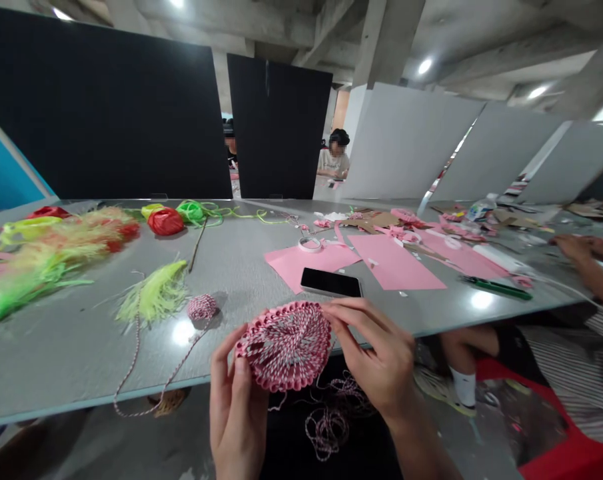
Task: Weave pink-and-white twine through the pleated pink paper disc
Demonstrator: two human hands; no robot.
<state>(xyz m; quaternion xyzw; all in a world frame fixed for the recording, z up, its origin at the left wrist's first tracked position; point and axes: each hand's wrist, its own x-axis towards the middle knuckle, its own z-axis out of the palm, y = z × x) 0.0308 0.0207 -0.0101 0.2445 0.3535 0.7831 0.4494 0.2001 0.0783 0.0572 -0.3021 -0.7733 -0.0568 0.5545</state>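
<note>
My left hand (236, 400) and my right hand (376, 350) hold a round woven disc of pink-and-white twine (286, 347) between them, gripping its opposite edges just off the table edge. Its rim is looped in pink, and gaps show between the spokes. Loose twine hangs below it in tangled loops (331, 420). A small ball of the same twine (202, 307) lies on the grey table (81, 360) left of my hands, its strand trailing over the edge. A black smartphone (331, 282) lies just beyond the disc.
Pink paper sheets (394, 262), a tape roll (310, 245), and a green-handled cutter (498, 288) lie ahead right. Frayed green and yellow raffia (154, 293) and red bundles (165, 221) lie left. A co-worker's hands (578, 250) rest at the right edge. Partitions stand behind the table.
</note>
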